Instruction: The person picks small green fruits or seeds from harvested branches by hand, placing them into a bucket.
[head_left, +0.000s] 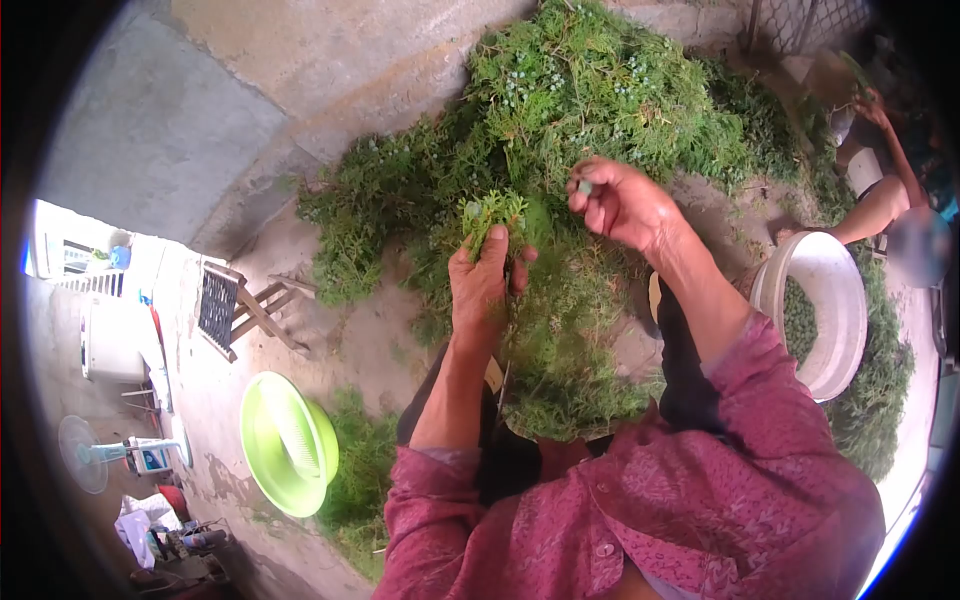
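My left hand (480, 290) is closed on a green evergreen sprig (490, 215), its leafy tip standing up past the thumb. To the right of it and slightly higher, my right hand (635, 210) pinches a small pale green cone (585, 187) between thumb and fingertips. The two hands are apart. Behind them rises a large heap of evergreen branches (600, 90) dotted with bluish-green cones. More loose greenery (570, 370) lies on the ground between my legs.
At the right stands a white bucket (840, 320) with green cones inside. A lime-green basin (325, 440) with a strainer sits at the left, near a folding stool (235, 310) and a fan (85, 453). Another person's arm (895, 150) shows at the upper right.
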